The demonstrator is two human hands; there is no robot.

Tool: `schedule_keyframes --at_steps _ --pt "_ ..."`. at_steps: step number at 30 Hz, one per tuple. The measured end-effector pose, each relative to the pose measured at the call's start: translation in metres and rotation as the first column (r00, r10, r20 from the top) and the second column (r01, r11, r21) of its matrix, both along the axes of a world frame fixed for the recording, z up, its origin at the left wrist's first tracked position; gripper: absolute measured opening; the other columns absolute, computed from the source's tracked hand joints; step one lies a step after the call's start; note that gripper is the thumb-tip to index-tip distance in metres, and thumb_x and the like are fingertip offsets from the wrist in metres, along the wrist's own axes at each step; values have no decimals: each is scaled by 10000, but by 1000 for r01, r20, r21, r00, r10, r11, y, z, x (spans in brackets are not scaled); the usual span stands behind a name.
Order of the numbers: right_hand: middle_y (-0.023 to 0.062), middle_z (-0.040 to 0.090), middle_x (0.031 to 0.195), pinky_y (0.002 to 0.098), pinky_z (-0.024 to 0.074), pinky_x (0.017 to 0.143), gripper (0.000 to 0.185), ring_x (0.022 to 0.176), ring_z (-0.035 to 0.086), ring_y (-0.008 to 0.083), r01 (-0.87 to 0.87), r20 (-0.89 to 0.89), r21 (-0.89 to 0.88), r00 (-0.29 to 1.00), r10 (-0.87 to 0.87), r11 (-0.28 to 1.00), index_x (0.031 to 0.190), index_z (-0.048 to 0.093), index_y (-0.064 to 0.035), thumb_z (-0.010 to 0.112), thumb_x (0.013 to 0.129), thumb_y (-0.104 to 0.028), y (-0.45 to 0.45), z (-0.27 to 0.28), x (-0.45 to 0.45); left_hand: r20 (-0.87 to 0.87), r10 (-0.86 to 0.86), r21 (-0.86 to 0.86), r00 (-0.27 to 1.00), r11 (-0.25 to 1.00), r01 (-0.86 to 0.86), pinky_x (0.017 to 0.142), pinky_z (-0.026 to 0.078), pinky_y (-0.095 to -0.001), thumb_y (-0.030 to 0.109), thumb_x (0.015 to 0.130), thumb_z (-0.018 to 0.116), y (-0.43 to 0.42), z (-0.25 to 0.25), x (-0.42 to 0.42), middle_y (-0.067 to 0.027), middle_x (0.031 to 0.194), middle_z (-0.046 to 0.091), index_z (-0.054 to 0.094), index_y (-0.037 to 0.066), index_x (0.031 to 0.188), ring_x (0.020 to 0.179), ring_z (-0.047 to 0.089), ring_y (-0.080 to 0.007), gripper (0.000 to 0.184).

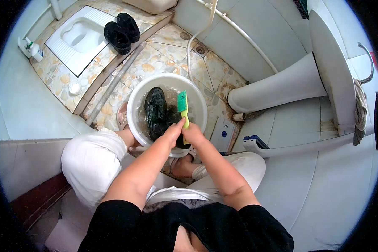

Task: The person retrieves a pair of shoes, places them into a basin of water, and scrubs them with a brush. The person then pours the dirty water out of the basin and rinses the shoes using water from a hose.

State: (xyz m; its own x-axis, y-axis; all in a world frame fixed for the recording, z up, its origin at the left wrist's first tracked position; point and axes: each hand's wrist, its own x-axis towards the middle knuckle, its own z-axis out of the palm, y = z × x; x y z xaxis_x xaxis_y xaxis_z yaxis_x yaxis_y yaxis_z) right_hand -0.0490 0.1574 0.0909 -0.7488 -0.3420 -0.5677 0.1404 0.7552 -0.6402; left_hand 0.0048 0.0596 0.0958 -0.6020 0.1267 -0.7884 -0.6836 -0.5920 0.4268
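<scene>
counting first, in the head view: one white basin (202,103) set on the tiled floor (155,61) between two feet, partly filled with cloudy water (169,93); inside, at the left, one black shoe (155,109), wet and glossy, toe pointing away, plus one more dark item (172,115) just to the right, partly hidden under the hands and not clear enough to name for certain. held above this, one brush (183,110) with green bristles and a yellow-green handle, bristle end pointing away. beyond the basin, on the raised step, two black slippers (122,32) side by side, next to one white squat toilet (58,44); near the left wall, one white bottle (36,52) and, closer, one small round white lid-like piece (74,87). off to the right, one pedestal sink (277,86) with one cloth (359,112) draped at the edge; also one pale hose (190,56) trailing down to the floor behind the basin. then the pose: reaching forward and down with both arms, nearly straight, converging over the near half of the basin. gripping the brush handle with the right hand (193,133), fingers curled round. holding the left hand (173,133) right alongside, thumb near the handle, other fingers hidden; cannot tell whether closed on anything.
</scene>
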Motion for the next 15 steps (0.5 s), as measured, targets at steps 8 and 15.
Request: schedule_keyframes --at_steps 8,15 --pt "102 542 781 300 437 624 466 642 517 178 1 -308 35 951 10 999 1256 257 -60 414 837 -189 43 -3 -21 128 379 -145 917 921 -361 958 177 -426 334 820 461 -17 -31 23 -130 1323 223 307 73 1232 1205 216 -287 512" --pt "198 538 821 390 426 668 378 755 539 323 -572 -59 474 738 672 669 1209 380 -192 338 851 -306 27 69 39 48 343 -567 938 783 -257 739 383 -357 292 844 407 -6 -45 45 -176 924 556 557 -20 918 861 522 -297 354"
